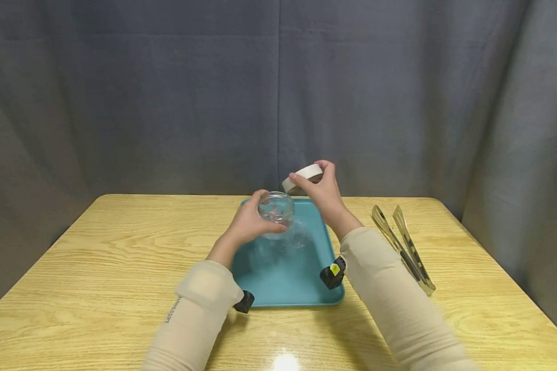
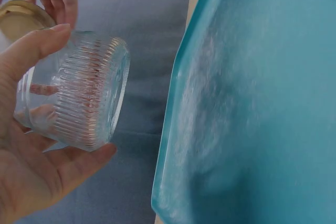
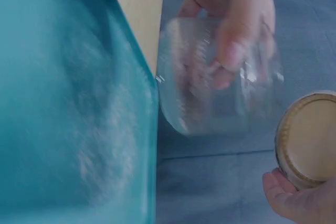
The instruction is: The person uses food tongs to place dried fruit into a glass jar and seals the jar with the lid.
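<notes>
My left hand (image 1: 252, 220) grips a clear glass jar (image 1: 276, 207) round its side, above the blue tray (image 1: 283, 283). In the left wrist view, ribbed walls show on the jar (image 2: 86, 93), with fingers and thumb wrapped about it. The jar's mouth is uncovered. Just up and to the right of it, my right hand (image 1: 327, 193) holds a white lid (image 1: 302, 178) by its edge, tilted and apart from the jar. The right wrist view shows the gold-coloured inner side of the lid (image 3: 312, 137).
Metal tongs (image 1: 404, 250) with dark grips lie on the wooden table (image 1: 134, 268), right of the tray, near my right forearm. A grey curtain (image 1: 190, 103) hangs behind the table's back edge.
</notes>
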### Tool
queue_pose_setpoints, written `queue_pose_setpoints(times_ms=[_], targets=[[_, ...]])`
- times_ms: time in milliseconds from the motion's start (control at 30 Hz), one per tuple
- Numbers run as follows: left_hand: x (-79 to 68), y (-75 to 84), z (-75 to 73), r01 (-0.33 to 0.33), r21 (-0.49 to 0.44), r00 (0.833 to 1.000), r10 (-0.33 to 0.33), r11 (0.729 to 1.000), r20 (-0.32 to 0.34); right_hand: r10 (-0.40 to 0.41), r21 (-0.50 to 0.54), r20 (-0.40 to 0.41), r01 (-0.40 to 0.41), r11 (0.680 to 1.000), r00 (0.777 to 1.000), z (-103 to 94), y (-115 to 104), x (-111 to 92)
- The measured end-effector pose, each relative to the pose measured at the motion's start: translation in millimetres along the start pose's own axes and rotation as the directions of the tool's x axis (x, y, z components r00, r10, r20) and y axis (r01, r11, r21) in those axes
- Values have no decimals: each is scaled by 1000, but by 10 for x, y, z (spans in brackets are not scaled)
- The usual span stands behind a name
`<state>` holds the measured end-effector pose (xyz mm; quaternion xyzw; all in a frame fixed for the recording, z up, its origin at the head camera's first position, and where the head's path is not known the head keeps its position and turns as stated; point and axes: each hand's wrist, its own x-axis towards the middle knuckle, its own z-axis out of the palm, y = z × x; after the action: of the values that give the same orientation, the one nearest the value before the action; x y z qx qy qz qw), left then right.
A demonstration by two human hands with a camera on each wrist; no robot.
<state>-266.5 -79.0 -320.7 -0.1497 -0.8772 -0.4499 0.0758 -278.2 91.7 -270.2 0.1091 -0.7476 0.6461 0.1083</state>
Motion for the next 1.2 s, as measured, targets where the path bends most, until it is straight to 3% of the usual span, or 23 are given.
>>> queue_pose_setpoints(times_ms=[133,267,633,967,1200], targets=[[6,31,61,-5,-10,1000,5,1000,19,33,57,-75,-29,998,997,79,118,-6],[4,61,104,4,-4,999,-3,1000,38,30,94,-87,-21,995,996,133,211,-33],[28,57,113,-32,-67,999,34,997,22,21,16,132,-23,1000,991,103,253,-91],[36,40,107,-20,-65,1000,22,998,20,85,-165,280,-40,986,956,24,232,-105],[28,53,117,-24,-55,1000,25,998,15,103,-210,342,-31,977,934,18,194,-109]])
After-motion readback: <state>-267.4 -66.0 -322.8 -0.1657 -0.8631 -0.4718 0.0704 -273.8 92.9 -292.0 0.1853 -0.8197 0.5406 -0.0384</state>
